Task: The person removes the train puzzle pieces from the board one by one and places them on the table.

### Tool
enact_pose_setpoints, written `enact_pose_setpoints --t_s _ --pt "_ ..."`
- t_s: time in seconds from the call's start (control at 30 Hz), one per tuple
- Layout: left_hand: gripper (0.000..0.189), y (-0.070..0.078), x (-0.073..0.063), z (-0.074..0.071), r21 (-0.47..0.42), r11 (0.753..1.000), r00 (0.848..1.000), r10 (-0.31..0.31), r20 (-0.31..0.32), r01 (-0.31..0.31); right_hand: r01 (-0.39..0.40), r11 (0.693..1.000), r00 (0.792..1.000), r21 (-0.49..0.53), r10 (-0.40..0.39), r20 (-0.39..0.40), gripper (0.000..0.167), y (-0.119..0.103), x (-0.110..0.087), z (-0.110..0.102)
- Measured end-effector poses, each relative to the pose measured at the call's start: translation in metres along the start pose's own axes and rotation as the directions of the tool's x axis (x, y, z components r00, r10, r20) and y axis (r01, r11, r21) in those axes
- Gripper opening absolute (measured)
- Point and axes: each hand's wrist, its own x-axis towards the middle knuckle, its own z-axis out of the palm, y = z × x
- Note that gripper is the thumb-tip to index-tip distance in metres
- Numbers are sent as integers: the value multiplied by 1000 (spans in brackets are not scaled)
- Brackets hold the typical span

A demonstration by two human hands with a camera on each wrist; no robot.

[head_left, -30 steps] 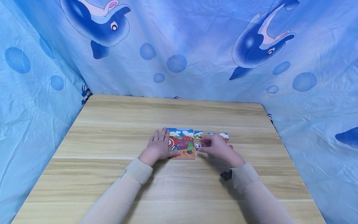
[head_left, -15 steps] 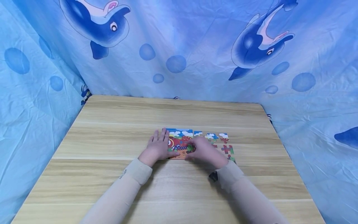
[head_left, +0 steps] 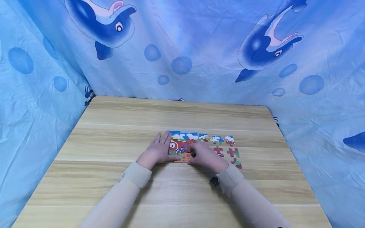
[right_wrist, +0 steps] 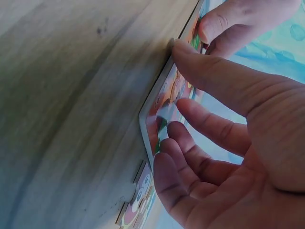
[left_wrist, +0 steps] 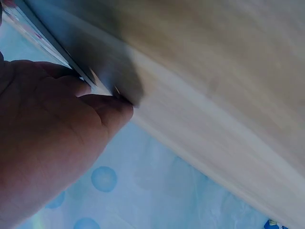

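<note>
A flat jigsaw board (head_left: 185,136) with a red train picture lies mid-table. Along its left side rests my left hand (head_left: 155,152), fingers straight and thumb on the near edge; the left wrist view shows that thumb beside the board's edge (left_wrist: 56,46). My right hand (head_left: 207,155) curves over the near right corner. In the right wrist view its thumb touches the near edge, while the bent fingers lie over the board's right part (right_wrist: 155,110). A loose jigsaw piece (right_wrist: 139,196) printed with eyes lies on the table beside that corner; the right hand hides it from the head view.
Right of the board, several loose pieces lie spread out, among them a cloud piece (head_left: 217,139), a red piece (head_left: 218,151) and another red piece (head_left: 233,152). The wooden table (head_left: 171,196) meets a blue dolphin-print curtain (head_left: 199,85) at its back and sides.
My right hand has moved left from the loose pieces onto the board's right part, uncovering several pieces. My left hand stays beside the board, which has hardly moved.
</note>
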Motion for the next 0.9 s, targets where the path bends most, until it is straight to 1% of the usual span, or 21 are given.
enact_pose_setpoints --t_s 0.07,0.17,0.3,0.57,0.67,0.8,0.9 --pt "115 0 -2 -2 -5 1000 1000 9 -4 -9 10 1000 1000 1 -10 7 29 0 0 -1" --pt "117 1 -4 -4 -14 1000 1000 16 -9 -16 27 1000 1000 4 -27 16 25 0 0 -1" --pt "117 0 -4 -5 -9 1000 1000 19 -3 -19 16 1000 1000 15 -16 19 25 -1 -1 0" --pt "117 -3 -4 -5 -44 999 999 31 13 -31 14 1000 1000 15 -14 15 24 -2 -2 2" --pt "117 -3 -4 -4 -57 998 999 26 18 -25 16 1000 1000 25 -16 14 22 -2 -3 2" --pt "117 -4 -3 -4 -59 998 1000 17 22 -16 56 996 998 66 -58 19 19 -2 -3 2" --pt "117 -4 -3 -4 -49 999 1000 21 20 -20 68 995 998 74 -68 8 24 -4 -2 1"
